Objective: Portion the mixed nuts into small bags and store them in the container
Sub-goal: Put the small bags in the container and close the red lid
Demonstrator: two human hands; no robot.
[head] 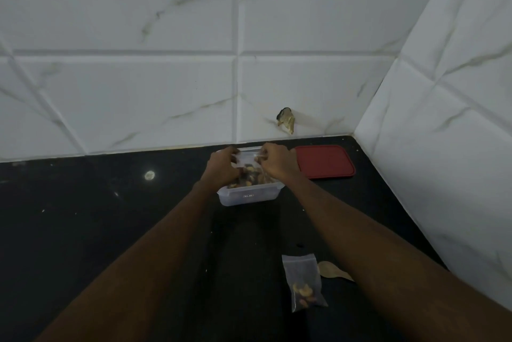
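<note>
A clear plastic container [249, 196] stands on the black counter near the back wall. Over it, my left hand [221, 165] and my right hand [275, 160] pinch the top corners of a small clear bag [248, 158] with mixed nuts [246, 175] in its lower part. The bag hangs into or just above the container; which one I cannot tell. A second small bag of nuts [303, 283] lies flat on the counter near me, to the right, between my forearms.
The container's red lid [324, 161] lies flat to the right of the container. A dry leaf [332, 272] rests beside the near bag. White marble-patterned tiled walls close off the back and the right. The black counter [110, 217] stretches to the left.
</note>
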